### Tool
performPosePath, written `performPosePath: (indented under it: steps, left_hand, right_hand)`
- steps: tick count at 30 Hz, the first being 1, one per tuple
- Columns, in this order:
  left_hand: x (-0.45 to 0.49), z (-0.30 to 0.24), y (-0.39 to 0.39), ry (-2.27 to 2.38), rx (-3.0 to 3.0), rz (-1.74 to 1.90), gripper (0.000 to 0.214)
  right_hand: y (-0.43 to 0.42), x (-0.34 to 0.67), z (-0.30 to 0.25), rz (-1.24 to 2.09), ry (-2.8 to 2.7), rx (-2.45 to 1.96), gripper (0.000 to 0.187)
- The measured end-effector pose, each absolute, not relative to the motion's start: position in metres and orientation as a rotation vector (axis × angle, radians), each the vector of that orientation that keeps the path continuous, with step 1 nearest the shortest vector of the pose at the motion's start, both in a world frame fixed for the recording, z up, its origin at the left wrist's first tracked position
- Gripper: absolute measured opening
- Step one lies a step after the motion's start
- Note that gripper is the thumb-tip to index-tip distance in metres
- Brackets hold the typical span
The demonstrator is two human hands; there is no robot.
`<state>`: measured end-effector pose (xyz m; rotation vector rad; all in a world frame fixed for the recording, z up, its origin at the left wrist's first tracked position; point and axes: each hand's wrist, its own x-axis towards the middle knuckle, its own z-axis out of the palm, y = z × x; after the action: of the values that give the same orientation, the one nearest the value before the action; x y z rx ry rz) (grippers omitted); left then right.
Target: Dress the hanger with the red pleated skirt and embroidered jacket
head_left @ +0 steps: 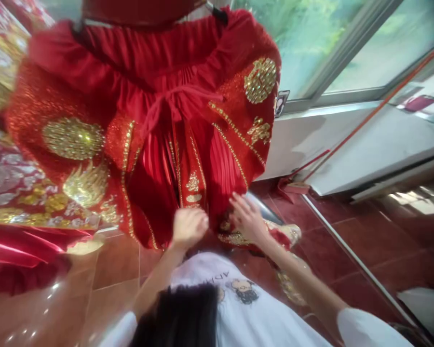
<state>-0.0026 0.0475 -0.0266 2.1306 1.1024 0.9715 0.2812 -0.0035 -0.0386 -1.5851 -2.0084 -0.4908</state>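
Observation:
A red pleated skirt (226,166) with a gathered waistband, a tied drawstring and gold sequin and bead embroidery hangs in front of me from the clips of a hanger (217,12). My left hand (190,226) is closed at the lower end of its narrow embroidered middle panel (193,178); the fingertips are partly hidden. At the skirt's lower right edge is my right hand (248,217), fingers stretched out and slightly spread against the red cloth. Below that hand, more red fabric with gold embroidery (235,238) shows.
Red and silver-gold patterned cloth (7,178) hangs at the left, above shiny red fabric (29,246). A window (311,43) fills the upper right. A red dustpan (292,188) and a long orange-red pole (376,108) are by the wall. Brown tiles (112,279) cover the floor.

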Motion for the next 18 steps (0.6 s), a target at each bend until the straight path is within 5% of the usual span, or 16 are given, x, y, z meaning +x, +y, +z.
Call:
performPosePath:
  steps: [2,4,7,13,18]
  left_hand:
    - [0.053,-0.089,0.028,0.926,2.219,0.644,0.026]
    - [0.092,-0.139,0.017,0.827,2.253,0.391,0.064]
    - [0.11,-0.188,0.01,0.762,2.258,0.127,0.071]
    - [0.076,-0.193,0.017,0.854,2.235,0.115,0.023]
    - [0.032,-0.11,0.012,1.069,2.175,0.399,0.027]
  right_hand:
    - [-0.047,0.273,-0.116,-0.368,-2.109,-1.711,0.048]
    - [-0.081,0.267,-0.173,-0.197,-2.177,-1.955,0.062]
    - [-0.101,0.265,-0.212,-0.005,-2.195,-2.041,0.045]
    - [-0.07,0.266,-0.177,0.003,-2.057,-2.002,0.026]
    - [-0.032,0.261,-0.086,0.058,-2.022,-1.634,0.032]
